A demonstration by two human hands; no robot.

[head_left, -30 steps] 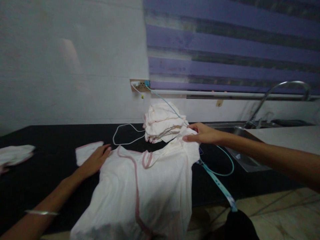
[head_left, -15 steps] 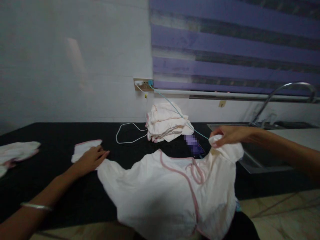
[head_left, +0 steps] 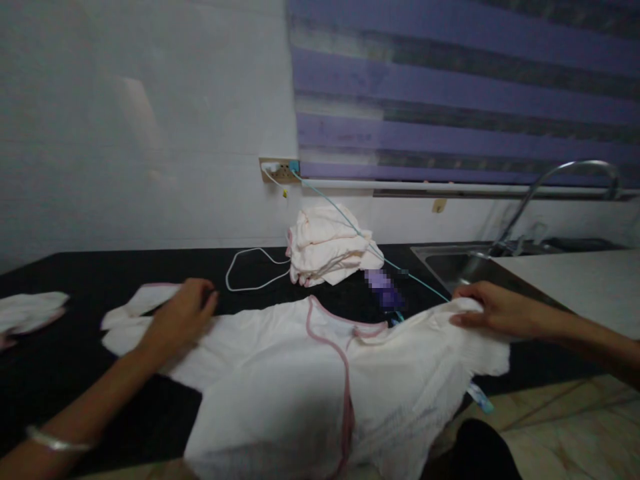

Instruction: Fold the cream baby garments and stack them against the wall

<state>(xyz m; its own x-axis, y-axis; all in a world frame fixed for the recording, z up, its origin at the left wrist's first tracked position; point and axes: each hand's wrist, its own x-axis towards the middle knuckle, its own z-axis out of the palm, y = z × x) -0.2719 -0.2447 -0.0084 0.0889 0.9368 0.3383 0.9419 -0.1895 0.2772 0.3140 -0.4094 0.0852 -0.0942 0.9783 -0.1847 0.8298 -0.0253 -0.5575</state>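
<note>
Pinches white garment point(head_left: 280, 383) with right hand point(head_left: 495, 311), 4 o'clock; half-curls left hand point(head_left: 183, 319) over sleeve point(head_left: 213, 353), 8 o'clock; cannot confirm grip.

We can read no words, brands or numbers here: none on the white garment point(head_left: 270, 393) at the near side, the pixelated phone point(head_left: 383, 290) beyond it, or the patterned strap point(head_left: 481, 398) near right, its marks too blurred for us.

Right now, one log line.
white pink-trimmed cloth shirt: spread | left hand: at one sleeve | right hand: pinching opposite sleeve | behind: folded white clothes
</note>
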